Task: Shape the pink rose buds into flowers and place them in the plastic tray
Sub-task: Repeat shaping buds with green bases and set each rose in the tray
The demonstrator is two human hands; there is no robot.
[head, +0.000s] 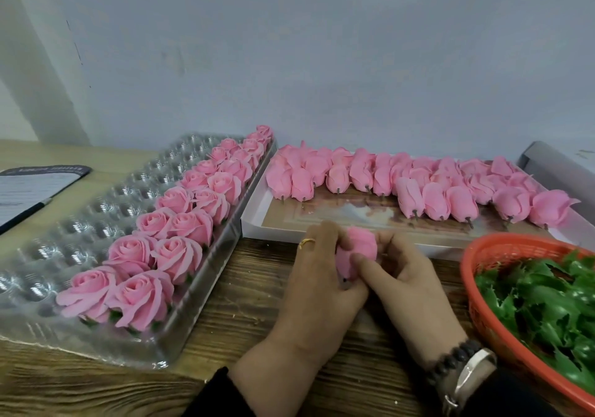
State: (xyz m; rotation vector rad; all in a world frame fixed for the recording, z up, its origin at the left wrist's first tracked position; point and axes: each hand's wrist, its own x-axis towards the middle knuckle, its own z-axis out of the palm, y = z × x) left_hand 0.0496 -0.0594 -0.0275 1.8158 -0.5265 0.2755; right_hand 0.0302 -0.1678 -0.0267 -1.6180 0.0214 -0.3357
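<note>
From my remote feed I judge the job approx a third done, maybe less. The plastic tray (96, 223) sits at left, w/ two rows of finished roses (180, 223) filling its right side from near edge to far; the rest of its pockets, further left, are bare. At far right, the flat cardboard tray (322, 220) carries plenty of unshaped buds (409, 181), lying on their sides w/ stubs pointing near, so lots left to do. Between the two trays, near centre, one bud in work (359, 249) is over the wooden table (231, 294). Left hand (317, 284) is wrapped around its base; right hand (405, 275) pinches the petals w/ thumb and fingers, so both are clamped on it. Orange basket (476, 287) of green leaves (547, 304) sits near right. Bud looks rounded, not yet opened like the tray ones, afaict.
</note>
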